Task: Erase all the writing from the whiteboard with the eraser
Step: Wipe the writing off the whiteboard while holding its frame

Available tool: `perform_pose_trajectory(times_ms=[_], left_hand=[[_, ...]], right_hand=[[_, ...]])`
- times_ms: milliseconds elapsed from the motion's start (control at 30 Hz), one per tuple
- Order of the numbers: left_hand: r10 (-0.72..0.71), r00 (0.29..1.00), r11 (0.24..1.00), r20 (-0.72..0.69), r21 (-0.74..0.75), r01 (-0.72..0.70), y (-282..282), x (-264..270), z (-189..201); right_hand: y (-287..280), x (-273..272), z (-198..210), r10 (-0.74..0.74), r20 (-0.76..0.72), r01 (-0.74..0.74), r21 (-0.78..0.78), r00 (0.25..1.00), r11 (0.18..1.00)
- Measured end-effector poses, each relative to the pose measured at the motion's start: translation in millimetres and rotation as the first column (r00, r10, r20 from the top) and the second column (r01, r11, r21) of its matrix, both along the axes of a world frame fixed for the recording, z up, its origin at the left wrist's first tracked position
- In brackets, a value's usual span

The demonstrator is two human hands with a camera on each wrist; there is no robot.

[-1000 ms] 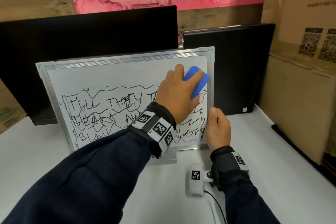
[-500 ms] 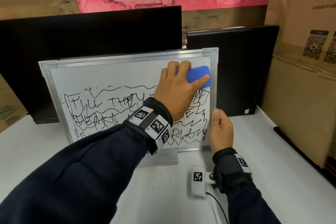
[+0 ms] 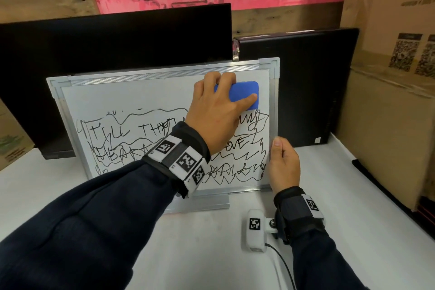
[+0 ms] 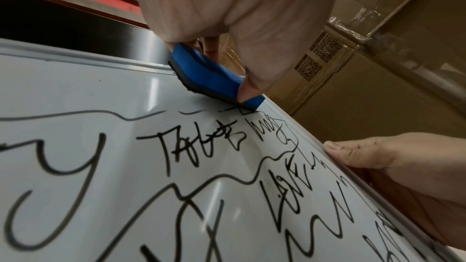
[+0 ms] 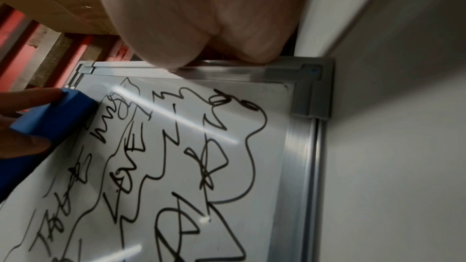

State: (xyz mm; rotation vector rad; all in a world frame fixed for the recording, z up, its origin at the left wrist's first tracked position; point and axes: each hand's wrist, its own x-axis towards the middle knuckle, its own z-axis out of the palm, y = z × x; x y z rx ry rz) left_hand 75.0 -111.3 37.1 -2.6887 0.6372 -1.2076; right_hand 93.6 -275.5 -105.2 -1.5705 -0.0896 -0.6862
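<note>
Head view: the left hand (image 3: 216,110) grips the blue eraser (image 3: 244,94), fingers over its top edge and thumb below, flat against the whiteboard (image 3: 146,96) near its top right corner. The right hand (image 3: 283,165) pinches the board's right edge. Black writing (image 3: 122,134) fills the lower board; a bare strip runs left along the top edge.

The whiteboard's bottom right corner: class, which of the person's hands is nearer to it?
Right. The right hand grips the whiteboard's right frame edge just above that corner; the left hand presses the eraser up near the top right corner.
</note>
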Motion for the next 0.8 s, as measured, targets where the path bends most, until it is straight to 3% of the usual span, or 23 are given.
perform_pose_trajectory(times_ms=[267,367,500,800], left_hand=[[0.073,0.997,0.991,-0.009,-0.113,-0.074,24.5,-12.1,-10.8],[0.05,0.995,0.98,-0.086,-0.186,-0.065,22.0,-18.5,-12.7],[0.09,0.954,0.947,-0.286,-0.271,-0.171,2.5,-24.3,-7.7],[0.056,0.918,0.922,-0.393,-0.333,-0.199,-39.9,-24.7,-7.9]], right_hand=[[-1.0,2.7,-2.6,-0.002,-0.005,0.002,-0.019,1.0,1.0],[-0.8,1.9,-1.8,0.009,-0.008,-0.009,-0.01,1.0,1.0],[-1.1,1.4,-1.6,0.009,-0.006,-0.009,-0.004,1.0,1.0],[-1.1,3.7,-2.3,0.027,-0.003,-0.027,0.007,1.0,1.0]])
